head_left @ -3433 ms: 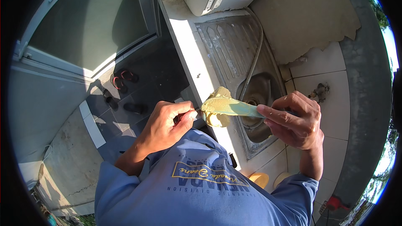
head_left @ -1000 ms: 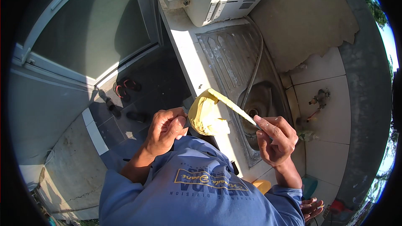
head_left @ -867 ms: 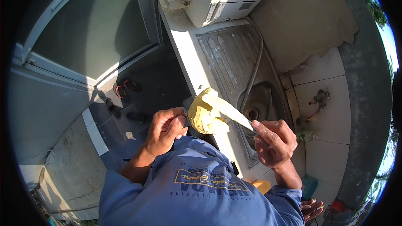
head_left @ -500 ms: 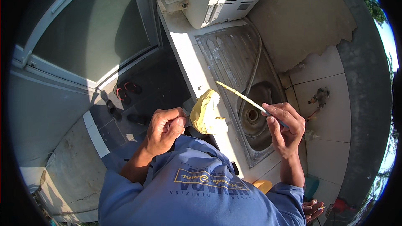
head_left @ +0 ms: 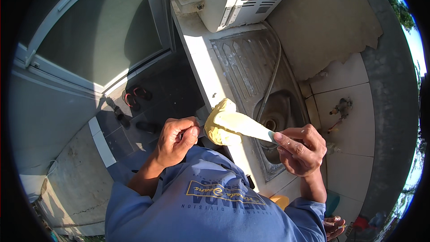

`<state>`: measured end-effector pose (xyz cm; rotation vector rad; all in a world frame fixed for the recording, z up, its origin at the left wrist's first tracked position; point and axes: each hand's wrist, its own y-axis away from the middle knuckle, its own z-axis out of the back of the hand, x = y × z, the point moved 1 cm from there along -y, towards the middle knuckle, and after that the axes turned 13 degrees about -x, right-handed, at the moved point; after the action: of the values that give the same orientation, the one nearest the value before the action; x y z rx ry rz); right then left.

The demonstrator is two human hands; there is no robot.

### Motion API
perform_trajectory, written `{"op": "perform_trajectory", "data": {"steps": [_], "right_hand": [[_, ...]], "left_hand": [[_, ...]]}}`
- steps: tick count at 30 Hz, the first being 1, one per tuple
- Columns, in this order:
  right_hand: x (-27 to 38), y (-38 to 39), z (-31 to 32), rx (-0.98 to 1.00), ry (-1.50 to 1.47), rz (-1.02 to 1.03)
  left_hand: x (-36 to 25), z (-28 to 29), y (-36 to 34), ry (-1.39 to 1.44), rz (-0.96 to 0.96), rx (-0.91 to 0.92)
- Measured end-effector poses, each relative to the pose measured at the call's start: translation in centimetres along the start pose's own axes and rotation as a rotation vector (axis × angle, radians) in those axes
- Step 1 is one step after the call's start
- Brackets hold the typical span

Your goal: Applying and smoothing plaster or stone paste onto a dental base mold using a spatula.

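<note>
My left hand (head_left: 175, 138) is closed in a pinch at the edge of a thick mound of yellow putty (head_left: 216, 135). Whatever carries the mound, probably a scraper, is hidden beneath it. My right hand (head_left: 303, 150) grips the narrow end of a flat scraper (head_left: 248, 127), its face coated with pale yellow putty. The scraper's wide end lies against the top of the mound. Both hands are in front of my chest, over the counter's near edge.
A steel sink (head_left: 286, 107) with a ribbed drainboard and a hose (head_left: 274, 69) is set in the white counter (head_left: 197, 58). Beyond stands a white appliance (head_left: 244, 0). Wall taps (head_left: 342, 107) are at right; sandals (head_left: 134, 98) lie on the floor. Another person's hand (head_left: 334, 227) shows at lower right.
My right hand has turned the scraper from edge-on to flat and brought its wide end left and down onto the putty mound. My left hand has hardly moved.
</note>
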<state>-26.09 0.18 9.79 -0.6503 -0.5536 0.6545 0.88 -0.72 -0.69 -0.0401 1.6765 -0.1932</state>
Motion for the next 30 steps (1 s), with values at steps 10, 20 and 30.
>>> {"op": "perform_trajectory", "data": {"steps": [10, 20, 30], "right_hand": [[-2.8, -0.9, 0.3, 0.014, -0.359, -0.505], [-3.3, -0.1, -1.6, 0.114, -0.610, -0.589], [-3.3, 0.5, -1.1, 0.086, -0.631, -0.610]], "left_hand": [[0.1, 0.2, 0.2, -0.017, -0.043, 0.034], [-0.1, 0.6, 0.4, 0.155, -0.076, 0.156], [-0.6, 0.5, 0.2, 0.158, 0.096, 0.087]]}}
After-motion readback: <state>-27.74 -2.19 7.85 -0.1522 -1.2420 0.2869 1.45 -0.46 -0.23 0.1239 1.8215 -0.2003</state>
